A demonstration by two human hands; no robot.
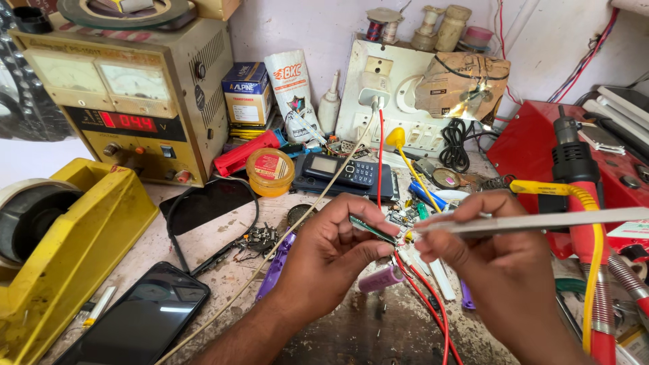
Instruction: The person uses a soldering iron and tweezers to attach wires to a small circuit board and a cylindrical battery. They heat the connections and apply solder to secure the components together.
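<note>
Cluttered repair bench (223, 236), scuffed and dusty, was what I had under the head cam. My left hand (331, 253) had its fingers pinched narrow around a small green circuit board strip (373, 230), held just above the bench with red wires (422, 297) trailing down from it past a pink cylindrical battery cell (380, 278). My right hand (497, 260) was closed on a long silver metal tool (534, 221), its tip right beside the board. Black smartphone (145, 314) lay near left, yellow tape dispenser (64, 243) beyond it.
</note>
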